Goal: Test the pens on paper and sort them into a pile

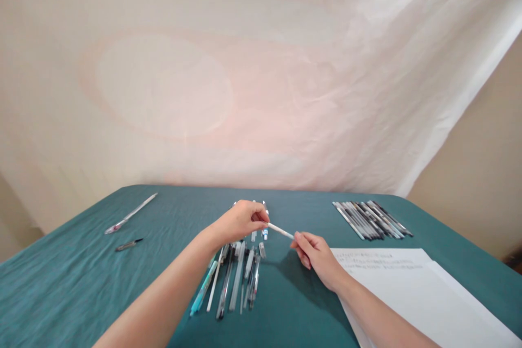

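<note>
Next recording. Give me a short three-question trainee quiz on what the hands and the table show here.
1. True or false: the left hand and the right hand each pinch one end of the same white pen.
2. Where does the sheet of paper lie? A: at the table's left edge. B: on the table's right side, by the right forearm. C: against the back wall.
3. Fill in: at the far left of the teal table lie ___ loose pens, apart from the rest.

Key: 1 true; 2 B; 3 two.
</note>
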The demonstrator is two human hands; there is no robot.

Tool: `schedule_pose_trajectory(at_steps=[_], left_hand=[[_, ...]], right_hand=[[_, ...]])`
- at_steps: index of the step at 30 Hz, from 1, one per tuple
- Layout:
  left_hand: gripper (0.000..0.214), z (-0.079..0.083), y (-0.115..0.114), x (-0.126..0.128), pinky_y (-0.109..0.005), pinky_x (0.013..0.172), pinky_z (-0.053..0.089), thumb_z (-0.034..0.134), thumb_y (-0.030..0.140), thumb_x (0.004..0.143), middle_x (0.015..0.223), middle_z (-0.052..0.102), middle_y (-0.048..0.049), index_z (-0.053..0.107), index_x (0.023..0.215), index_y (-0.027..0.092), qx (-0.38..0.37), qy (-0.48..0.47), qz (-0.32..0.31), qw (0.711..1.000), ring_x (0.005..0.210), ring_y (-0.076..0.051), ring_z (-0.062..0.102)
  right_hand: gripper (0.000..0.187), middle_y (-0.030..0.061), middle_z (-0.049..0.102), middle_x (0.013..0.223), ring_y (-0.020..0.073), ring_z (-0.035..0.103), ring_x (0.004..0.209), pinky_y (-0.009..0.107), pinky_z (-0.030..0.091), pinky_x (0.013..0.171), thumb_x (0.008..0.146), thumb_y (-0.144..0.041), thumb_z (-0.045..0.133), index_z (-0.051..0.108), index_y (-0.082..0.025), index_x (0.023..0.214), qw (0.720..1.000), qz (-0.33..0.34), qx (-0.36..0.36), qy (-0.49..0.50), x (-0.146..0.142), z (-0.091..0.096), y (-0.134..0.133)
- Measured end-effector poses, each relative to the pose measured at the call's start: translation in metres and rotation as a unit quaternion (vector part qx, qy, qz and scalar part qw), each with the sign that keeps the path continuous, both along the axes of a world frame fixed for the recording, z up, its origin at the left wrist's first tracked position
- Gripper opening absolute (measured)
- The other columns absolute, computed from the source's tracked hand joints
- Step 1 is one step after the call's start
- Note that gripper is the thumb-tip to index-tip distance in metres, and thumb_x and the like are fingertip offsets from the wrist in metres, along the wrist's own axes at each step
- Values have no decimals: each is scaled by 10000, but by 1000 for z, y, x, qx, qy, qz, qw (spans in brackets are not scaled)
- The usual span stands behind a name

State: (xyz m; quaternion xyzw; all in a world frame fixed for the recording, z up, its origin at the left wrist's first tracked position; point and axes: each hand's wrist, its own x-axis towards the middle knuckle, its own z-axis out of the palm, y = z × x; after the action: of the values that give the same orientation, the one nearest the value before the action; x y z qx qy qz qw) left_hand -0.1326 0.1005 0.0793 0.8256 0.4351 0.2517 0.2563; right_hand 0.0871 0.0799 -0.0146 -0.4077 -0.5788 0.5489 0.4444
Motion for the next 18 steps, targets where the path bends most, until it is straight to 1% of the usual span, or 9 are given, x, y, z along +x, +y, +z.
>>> schedule_pose_trajectory(at_steps=[3, 6, 7, 9, 10, 14, 18], left_hand=[[140, 0, 0, 0, -183, 597, 403, 567, 258, 714, 680, 637, 2, 635, 770, 149, -4, -2, -3, 1000, 648, -116, 571], [142, 0, 0, -1, -186, 597, 403, 566, 264, 716, 679, 638, 1, 637, 769, 152, -3, 2, -1, 1000, 648, -119, 574], [142, 0, 0, -2, -187, 597, 403, 566, 265, 717, 677, 638, 2, 637, 768, 153, -1, 3, 0, 1000, 646, -119, 574], [140, 0, 1, -2, -186, 596, 402, 565, 264, 718, 674, 637, 4, 637, 769, 155, 3, 4, -1, 1000, 641, -118, 574], [139, 0, 1, -3, -185, 594, 402, 564, 262, 718, 673, 636, 4, 637, 769, 155, 4, 4, -2, 1000, 640, -117, 574], [137, -1, 2, -3, -183, 591, 400, 563, 258, 719, 670, 635, 5, 638, 769, 154, 4, 5, -1, 1000, 639, -116, 574], [141, 0, 1, -2, -184, 588, 393, 564, 262, 722, 677, 639, 2, 639, 770, 152, 4, 12, -3, 1000, 642, -116, 571]], right_hand=[[385, -71, 364, 456, 36, 286, 353, 182, 197, 345, 803, -501, 455, 581, -141, 746, 1000, -5, -10, 18, -1, 1, -1], [333, -82, 389, 512, 35, 279, 368, 176, 209, 352, 740, -477, 563, 548, -183, 896, 999, -6, -10, 34, -1, 2, -3], [340, -84, 409, 537, 33, 282, 372, 174, 214, 354, 711, -460, 605, 528, -197, 911, 999, -6, -9, 33, -1, 2, -3], [333, -84, 431, 567, 28, 282, 376, 171, 214, 357, 678, -434, 648, 506, -204, 873, 1000, -5, -7, 26, 0, 2, -3], [314, -84, 427, 561, 27, 280, 376, 171, 210, 358, 683, -431, 645, 502, -199, 840, 1000, -4, -4, 21, 0, 2, -2], [270, -89, 371, 471, 39, 288, 371, 177, 209, 363, 749, -439, 572, 523, -175, 778, 1000, -7, 9, 0, 2, 0, 0], [292, -84, 386, 456, 39, 298, 361, 179, 223, 364, 750, -458, 560, 550, -166, 761, 1000, -13, 3, -1, 2, -1, 1]])
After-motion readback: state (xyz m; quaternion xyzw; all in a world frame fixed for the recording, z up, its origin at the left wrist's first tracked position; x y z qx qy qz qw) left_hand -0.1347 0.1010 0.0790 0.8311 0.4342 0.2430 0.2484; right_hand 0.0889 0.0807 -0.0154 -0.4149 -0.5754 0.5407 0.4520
